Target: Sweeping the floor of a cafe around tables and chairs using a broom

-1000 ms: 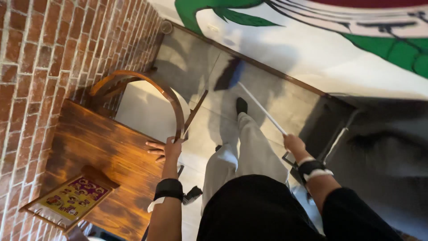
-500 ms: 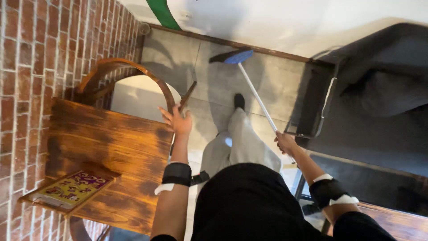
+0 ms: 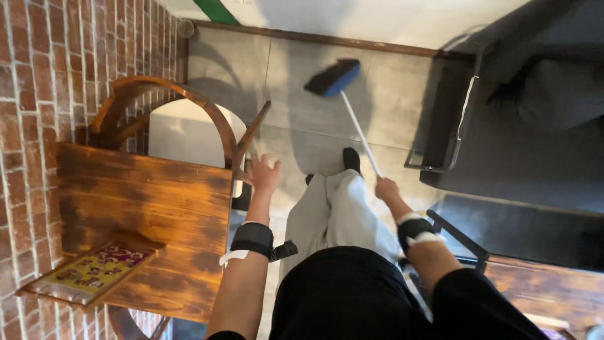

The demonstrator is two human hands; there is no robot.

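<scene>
My right hand (image 3: pixel 386 189) grips the white handle of a broom (image 3: pixel 355 123) whose blue and black head (image 3: pixel 333 77) hovers over the grey tiled floor ahead of my feet. My left hand (image 3: pixel 264 172) is open with fingers spread, just off the curved wooden backrest of a chair (image 3: pixel 182 101) pushed under a wooden table (image 3: pixel 145 208). Both wrists carry black bands. My light trousers and a dark shoe (image 3: pixel 352 158) show between the hands.
A brick wall (image 3: pixel 38 69) runs along the left. A coloured menu card (image 3: pixel 94 271) lies on the table's near corner. A dark upholstered seat with a metal frame (image 3: pixel 453 126) stands at right, another wooden table corner (image 3: pixel 541 289) at lower right.
The broom head has swung from near the far wall towards the middle of the floor. My left hand has lifted off the chair back and spread open. The view tilted down.
</scene>
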